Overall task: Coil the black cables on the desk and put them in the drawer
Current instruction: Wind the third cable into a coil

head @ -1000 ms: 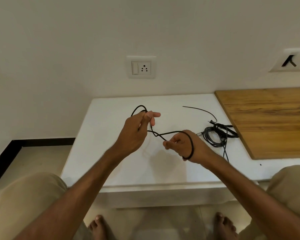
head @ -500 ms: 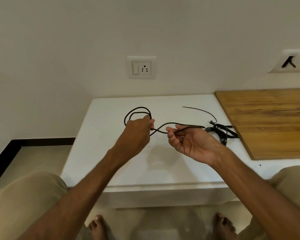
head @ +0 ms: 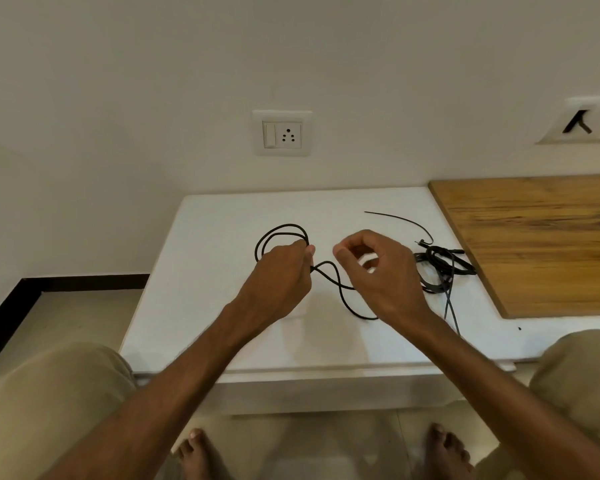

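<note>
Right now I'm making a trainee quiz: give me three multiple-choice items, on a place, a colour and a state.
1. Where is the tangled cable pile?
A) on the white desk beside the wooden board
B) on the floor
C) on a lap

2. What colour is the coiled cable in the left hand?
A) white
B) black
C) red

3. The left hand is:
A) flat on the desk
B) empty
C) gripping the coil

Answers: 1A, it lies by the board's edge; 2B, its loops are black; 3C, its fingers curl round the loops.
</note>
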`<state>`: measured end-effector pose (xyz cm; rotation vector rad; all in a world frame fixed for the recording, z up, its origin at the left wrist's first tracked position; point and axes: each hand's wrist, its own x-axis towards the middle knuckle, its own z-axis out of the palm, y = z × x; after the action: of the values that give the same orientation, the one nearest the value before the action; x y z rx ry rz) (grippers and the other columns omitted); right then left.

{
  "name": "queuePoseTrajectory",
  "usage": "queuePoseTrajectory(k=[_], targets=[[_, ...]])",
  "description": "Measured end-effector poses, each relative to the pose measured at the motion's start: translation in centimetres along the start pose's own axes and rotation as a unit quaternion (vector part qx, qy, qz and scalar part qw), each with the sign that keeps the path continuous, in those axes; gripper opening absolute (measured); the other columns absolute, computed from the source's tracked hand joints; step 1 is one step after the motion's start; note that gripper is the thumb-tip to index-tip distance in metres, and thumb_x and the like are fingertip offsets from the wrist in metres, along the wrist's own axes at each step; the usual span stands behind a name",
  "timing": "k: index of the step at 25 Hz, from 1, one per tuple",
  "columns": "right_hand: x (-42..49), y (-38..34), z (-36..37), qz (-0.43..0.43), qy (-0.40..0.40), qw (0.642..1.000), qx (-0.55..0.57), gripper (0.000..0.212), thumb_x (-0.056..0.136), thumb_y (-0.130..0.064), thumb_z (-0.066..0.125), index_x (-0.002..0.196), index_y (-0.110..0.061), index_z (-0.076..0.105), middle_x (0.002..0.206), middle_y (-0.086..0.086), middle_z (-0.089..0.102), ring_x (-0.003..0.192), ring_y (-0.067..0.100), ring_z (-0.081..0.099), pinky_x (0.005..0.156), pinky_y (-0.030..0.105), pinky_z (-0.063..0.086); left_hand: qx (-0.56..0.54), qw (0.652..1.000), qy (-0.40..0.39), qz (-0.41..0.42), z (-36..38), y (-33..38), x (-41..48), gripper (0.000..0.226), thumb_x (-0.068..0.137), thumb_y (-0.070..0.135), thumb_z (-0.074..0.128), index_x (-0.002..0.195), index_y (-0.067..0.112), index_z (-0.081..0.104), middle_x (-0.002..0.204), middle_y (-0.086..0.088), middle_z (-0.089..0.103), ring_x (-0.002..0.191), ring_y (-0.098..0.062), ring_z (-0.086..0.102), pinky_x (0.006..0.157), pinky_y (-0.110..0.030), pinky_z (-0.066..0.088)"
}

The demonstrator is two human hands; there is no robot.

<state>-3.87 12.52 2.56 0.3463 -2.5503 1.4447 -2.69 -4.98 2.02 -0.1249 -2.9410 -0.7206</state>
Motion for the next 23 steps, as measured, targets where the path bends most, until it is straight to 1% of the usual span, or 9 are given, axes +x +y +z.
queuePoseTrajectory(k=[2,3,6,8,10,14,17,20,23], targets=[[-0.1,0.2,0.6,-0.014,-0.053,0.998,0.006,0.025,0.096,-0.043,0.064,0.106,-0.023,0.075,0.101,-0.016,0.075,0.099,-0.002,0.066,0.086,0.015,0.049,-0.028,0.999,-0.012,0.023,0.2,0.5,-0.2,0.031,0.109,0.022,0.033,0.082,0.017,0.047,0.067,0.007,0.052,0.057,-0.014,0.049,0.052,-0.023,0.031],[-0.1,0.3,0.8,-0.001,-0.1,0.995,0.018,0.029,0.098,-0.046,0.061,0.107,-0.023,0.075,0.1,-0.016,0.076,0.099,-0.003,0.068,0.09,0.017,0.049,-0.041,0.998,-0.019,0.033,0.3,0.7,-0.3,0.031,0.108,0.019,0.034,0.079,0.019,0.044,0.065,0.008,0.05,0.057,-0.016,0.049,0.051,-0.024,0.031],[-0.1,0.6,0.6,0.086,-0.266,0.952,0.121,0.039,0.102,-0.042,0.055,0.094,-0.013,0.079,0.076,0.0,0.076,0.075,0.011,0.069,0.088,0.029,0.052,-0.078,0.996,-0.03,0.038,0.4,0.4,-0.4,0.034,0.109,0.021,0.033,0.079,0.012,0.048,0.07,-0.001,0.059,0.065,-0.022,0.057,0.061,-0.035,0.046],[0.1,0.6,0.4,0.123,-0.316,0.927,0.163,0.029,0.098,-0.027,0.063,0.089,-0.005,0.079,0.068,0.009,0.066,0.067,0.019,0.057,0.08,0.03,0.048,-0.084,0.996,-0.027,0.027,0.3,-0.1,-0.2,0.035,0.109,0.022,0.032,0.083,0.012,0.053,0.077,-0.004,0.063,0.072,-0.022,0.061,0.07,-0.037,0.05],[0.2,0.9,0.3,0.122,-0.335,0.925,0.13,0.019,0.09,-0.015,0.067,0.087,0.0,0.078,0.067,0.011,0.063,0.066,0.02,0.053,0.072,0.03,0.047,-0.075,0.997,-0.016,0.024,-0.1,-0.5,0.2,0.035,0.109,0.022,0.031,0.083,0.016,0.054,0.077,0.001,0.061,0.072,-0.015,0.056,0.069,-0.029,0.042],[0.3,0.9,-0.2,0.04,-0.293,0.955,0.035,0.026,0.074,-0.01,0.052,0.068,-0.019,0.076,0.079,0.012,0.076,0.075,0.03,0.068,0.076,0.035,0.056,-0.148,0.988,-0.049,-0.019,-1.4,-1.8,1.3,0.041,0.106,0.018,0.038,0.066,0.018,0.048,0.062,0.008,0.049,0.057,-0.007,0.043,0.061,-0.025,0.033],[1.2,0.5,-1.1,0.075,-0.264,0.947,0.168,0.033,0.079,0.008,0.044,0.064,-0.013,0.065,0.074,0.012,0.071,0.066,0.022,0.06,0.064,0.029,0.049,-0.34,0.92,-0.179,-0.082,-2.0,-1.8,1.2,0.043,0.106,0.031,0.038,0.068,0.012,0.045,0.056,0.007,0.035,0.052,-0.013,0.029,0.055,-0.027,0.025],[1.8,0.2,-2.1,0.088,-0.282,0.926,0.234,0.033,0.086,0.012,0.041,0.071,-0.008,0.062,0.073,0.012,0.058,0.058,0.02,0.047,0.052,0.029,0.032,-0.382,0.88,-0.274,-0.069,-2.6,-1.0,0.9,0.049,0.107,0.048,0.035,0.069,0.017,0.036,0.066,-0.001,0.018,0.057,-0.018,0.017,0.055,-0.028,0.018],[2.3,1.0,-2.9,0.076,-0.287,0.926,0.234,0.028,0.097,0.006,0.045,0.088,-0.004,0.07,0.074,0.008,0.056,0.061,0.016,0.046,0.052,0.026,0.03,-0.42,0.853,-0.306,-0.05,-3.4,-0.6,0.8,0.051,0.109,0.045,0.035,0.067,0.019,0.023,0.067,0.0,0.01,0.057,-0.018,0.009,0.054,-0.031,0.01]])
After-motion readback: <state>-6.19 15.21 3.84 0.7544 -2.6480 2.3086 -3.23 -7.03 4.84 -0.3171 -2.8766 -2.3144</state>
